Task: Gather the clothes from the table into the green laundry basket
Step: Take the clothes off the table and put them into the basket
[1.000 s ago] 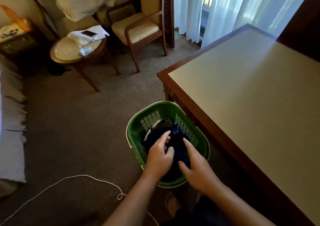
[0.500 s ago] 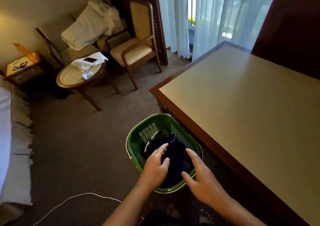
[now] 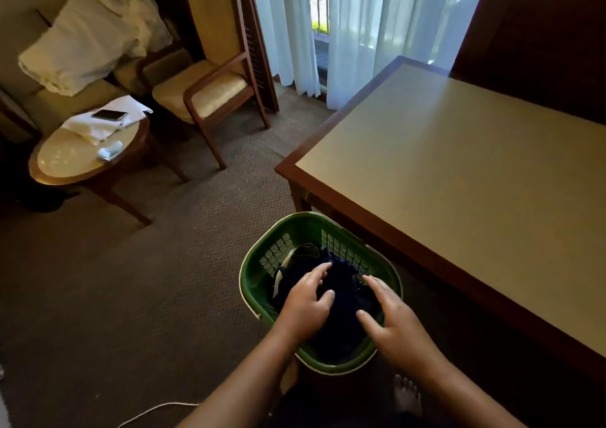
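Observation:
The green laundry basket stands on the carpet beside the table's near-left corner. Dark navy clothes fill it, with a pale garment edge showing at the left. My left hand is over the clothes with fingers loosely bent and tips touching the fabric. My right hand is spread, fingers straight, just above the clothes near the basket's right rim. Neither hand grips anything. The beige-topped wooden table on the right shows no clothes on it.
A round side table with a white cloth and a phone stands at the left. A wooden armchair sits behind it, white bedding on another chair. A white cord lies on the carpet near my feet.
The view has lifted and pulled back, so more of the room shows. Both hands have eased up off the dark clothes and spread slightly; the basket has stayed in place.

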Action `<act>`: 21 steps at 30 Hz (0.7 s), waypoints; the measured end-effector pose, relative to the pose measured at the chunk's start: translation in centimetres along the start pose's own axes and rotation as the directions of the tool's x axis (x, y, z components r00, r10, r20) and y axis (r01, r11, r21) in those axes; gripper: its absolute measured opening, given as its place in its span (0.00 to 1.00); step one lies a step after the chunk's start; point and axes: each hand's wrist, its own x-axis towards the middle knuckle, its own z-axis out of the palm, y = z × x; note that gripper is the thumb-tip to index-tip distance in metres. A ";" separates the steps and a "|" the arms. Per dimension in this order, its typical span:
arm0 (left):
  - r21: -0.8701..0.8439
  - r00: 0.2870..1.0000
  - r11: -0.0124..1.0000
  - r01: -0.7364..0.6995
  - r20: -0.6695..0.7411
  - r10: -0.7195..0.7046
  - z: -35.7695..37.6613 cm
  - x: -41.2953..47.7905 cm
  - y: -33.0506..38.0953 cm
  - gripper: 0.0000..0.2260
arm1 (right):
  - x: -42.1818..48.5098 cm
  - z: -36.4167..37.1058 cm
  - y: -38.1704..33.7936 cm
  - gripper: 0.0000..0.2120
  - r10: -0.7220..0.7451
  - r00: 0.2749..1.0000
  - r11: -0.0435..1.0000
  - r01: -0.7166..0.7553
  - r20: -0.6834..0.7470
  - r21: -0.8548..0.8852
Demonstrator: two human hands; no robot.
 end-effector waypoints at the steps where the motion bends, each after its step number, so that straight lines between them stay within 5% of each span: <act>1: -0.002 1.000 1.000 -0.006 0.020 0.006 -1.0 0.3 -0.9 0.25 | 0.3 1.2 -0.8 0.32 0.029 0.999 1.000 -0.029 -0.022 0.003; 12: 0.043 0.989 0.999 -0.021 0.146 0.014 -7.4 1.6 -6.8 0.24 | -0.5 8.6 -3.6 0.30 0.284 0.948 0.958 -0.273 -0.143 0.089; 21: 0.105 0.981 0.994 -0.017 0.195 -0.003 -8.1 1.2 -6.5 0.25 | -1.7 10.7 -2.8 0.27 0.393 0.893 0.895 -0.317 -0.220 0.315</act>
